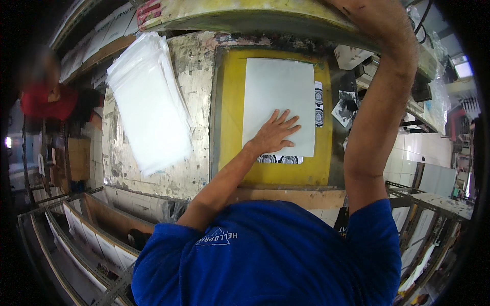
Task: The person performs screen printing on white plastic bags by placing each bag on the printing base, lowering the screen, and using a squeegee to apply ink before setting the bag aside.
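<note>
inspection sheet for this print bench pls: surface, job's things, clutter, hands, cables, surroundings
surface: worn, paint-stained bench with a yellow print bed.
job's things: white sheet lies flat on the bed; raised screen frame overhead.
clutter: fanned stack of white sheets left of the bed; black-and-white printed strips poke out beside and below the sheet.
hands: left hand pressed flat, fingers spread, on the sheet; right hand cut off at the top edge, its arm reaches up to the frame.
cables: dark cables top right.
surroundings: drying racks lower left; another person in red at far left.
</note>
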